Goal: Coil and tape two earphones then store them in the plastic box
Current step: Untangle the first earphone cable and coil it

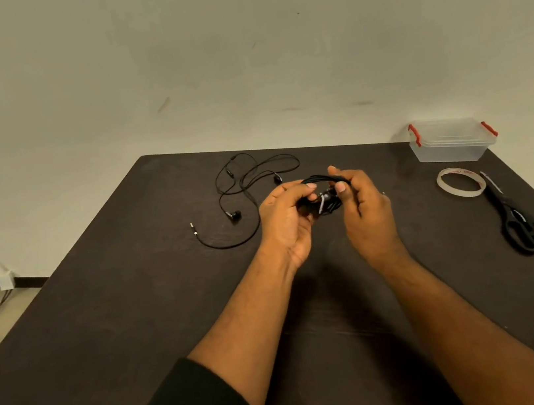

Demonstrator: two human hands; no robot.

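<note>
Both hands, left (283, 215) and right (362, 203), pinched a coiled earphone (321, 194) above the counter (138, 325). Keeping the loops pinched tight until tape (460, 182) binds them seemed wise. Beyond lay the loose earphone (246, 191) and closed box (452, 140). No writing was legible.

Left hand (284, 220) and right hand (364, 201) raised together, fingers curled.

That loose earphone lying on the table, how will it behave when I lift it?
The loose earphone will probably be floppy: its thin cable sprawls in slack loops. It looks light. Its plug end and earbud lie apart, so they would likely dangle and swing.
</note>
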